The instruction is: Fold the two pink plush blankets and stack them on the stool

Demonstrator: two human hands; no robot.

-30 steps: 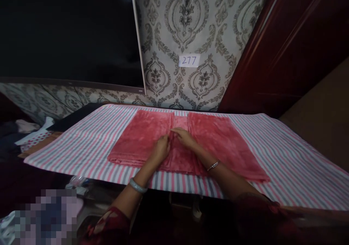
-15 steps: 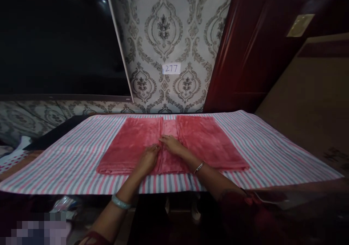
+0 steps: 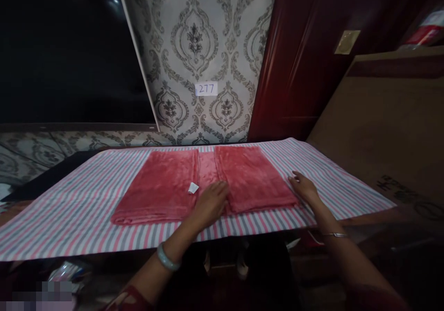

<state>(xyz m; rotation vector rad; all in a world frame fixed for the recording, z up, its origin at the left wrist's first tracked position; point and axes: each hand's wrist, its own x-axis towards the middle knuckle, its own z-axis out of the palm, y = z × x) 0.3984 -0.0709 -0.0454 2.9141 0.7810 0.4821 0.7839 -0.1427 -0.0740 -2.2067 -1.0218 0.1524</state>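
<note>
A plush red blanket (image 3: pixel 159 186) lies with both sides folded inward, and a lighter strip shows between the two folded panels. My left hand (image 3: pixel 212 204) is at the near end of that strip, its curled fingers closed on the inner edge of the right panel; the fingertips are partly hidden. Just off the blanket's outer right edge is my right hand (image 3: pixel 305 188), open, with its fingers a little apart and nothing visible in them. A small white tag (image 3: pixel 193 188) shows on the left panel's inner edge.
Beneath the blanket is a striped cloth (image 3: pixel 79 204) covering the table. A large cardboard box (image 3: pixel 385 131) stands at the right, with a red-labelled bottle (image 3: pixel 425 31) behind its top. A dark television screen (image 3: pixel 65 57) and patterned wall are behind.
My right hand has left the middle strip for the blanket's right edge. My left hand has shifted right to the right panel's inner edge. The white tag has come into view.
</note>
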